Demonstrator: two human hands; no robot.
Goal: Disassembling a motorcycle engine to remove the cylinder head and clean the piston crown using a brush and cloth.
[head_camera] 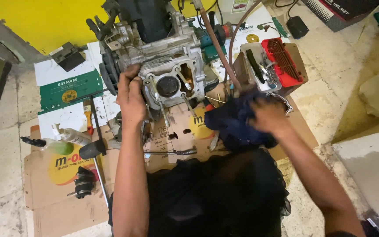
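Left hand [130,94] grips ribbed metal engine block [168,66].

Motion-blurred right hand [268,116], its fingers not resolved, pressed on a dark blue crumpled cloth [235,123]; whether the cloth is gripped cannot be told. Fingertips of the left hand [131,96] are hidden behind the grey metal engine block [163,57], whose top is cut off by the upper edge. Small parts in the white plastic tray [259,66] are too small to be identified.
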